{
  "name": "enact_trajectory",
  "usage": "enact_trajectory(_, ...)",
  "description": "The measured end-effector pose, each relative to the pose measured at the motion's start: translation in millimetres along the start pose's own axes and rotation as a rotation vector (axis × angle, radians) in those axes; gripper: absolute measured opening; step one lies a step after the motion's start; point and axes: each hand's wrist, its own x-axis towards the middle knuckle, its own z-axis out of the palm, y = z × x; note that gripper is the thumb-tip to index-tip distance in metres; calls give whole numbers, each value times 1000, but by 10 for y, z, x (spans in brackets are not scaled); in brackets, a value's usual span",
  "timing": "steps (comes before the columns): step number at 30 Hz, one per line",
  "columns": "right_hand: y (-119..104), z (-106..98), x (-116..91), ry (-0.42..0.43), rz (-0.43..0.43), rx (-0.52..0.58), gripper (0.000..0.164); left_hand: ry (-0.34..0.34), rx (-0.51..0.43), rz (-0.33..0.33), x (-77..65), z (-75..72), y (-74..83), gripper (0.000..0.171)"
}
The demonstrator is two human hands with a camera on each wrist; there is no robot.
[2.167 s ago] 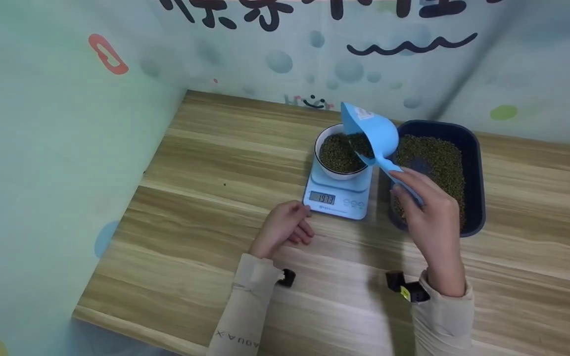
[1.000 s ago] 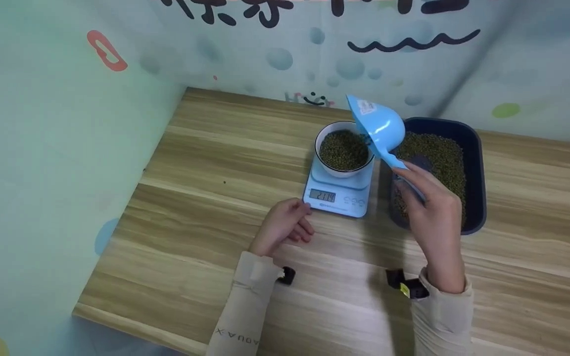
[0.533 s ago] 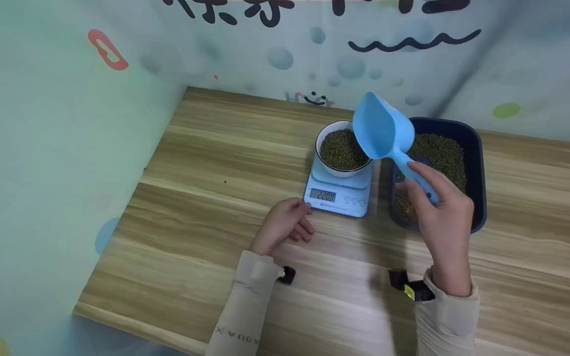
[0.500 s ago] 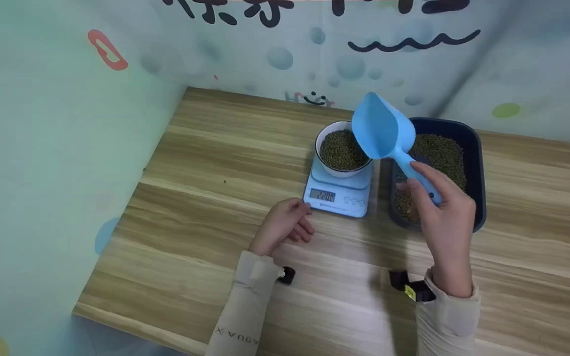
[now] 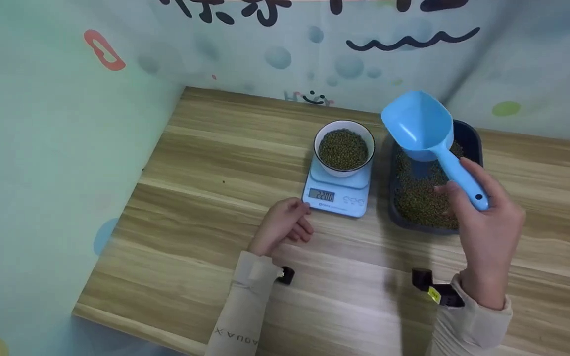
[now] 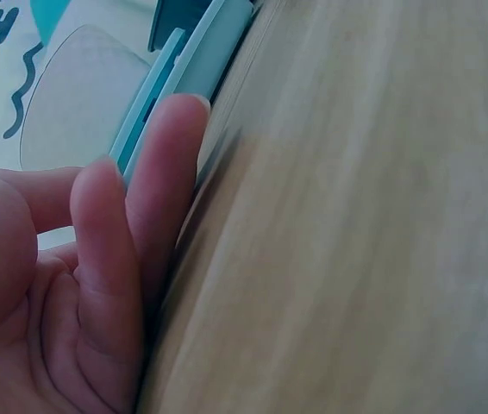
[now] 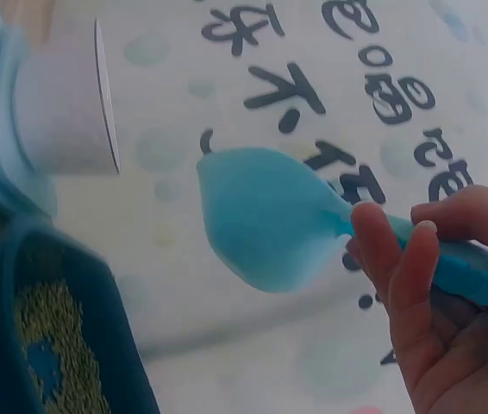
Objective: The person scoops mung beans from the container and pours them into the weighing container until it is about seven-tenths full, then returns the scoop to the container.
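My right hand (image 5: 493, 222) grips the handle of a light blue scoop (image 5: 421, 123), raised over the near-black bin (image 5: 474, 143), its mouth turned up and no beans showing inside. In the right wrist view fingers and thumb close round the handle of the scoop (image 7: 270, 220). A white, dark-rimmed bowl (image 5: 343, 173) of small green-brown mung beans (image 5: 343, 149) stands on a blue kitchen scale (image 5: 337, 202) whose display reads 220.0. My left hand (image 5: 282, 222) rests on the table with loosely bent fingers, touching the scale's front left corner; the left wrist view shows these fingers (image 6: 162, 172) beside its edge.
More beans (image 5: 421, 202) lie in the bin, with a bare patch of its floor showing. The wooden table (image 5: 206, 207) meets a printed backdrop (image 5: 245, 54) close behind the bowl and bin. A pale wall (image 5: 57, 148) borders the left side.
The scoop has tipped its last beans into the bowl, then moved right over the bin and rolled mouth-up. The scale's reading has risen from about 197 to 220.0. My left hand has stayed put.
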Motion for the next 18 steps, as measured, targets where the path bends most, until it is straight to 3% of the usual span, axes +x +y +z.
enact_trajectory(7,131,-293,75,30,62,-122,31,2,0,-7,0,8,11,27)
enact_trajectory(11,240,-456,122,29,148,-188,32,2,0,-11,-24,8,50,26)
enact_trajectory(18,393,-587,138,-87,238,-262,40,4,13,-5,-1,-5,14,26)
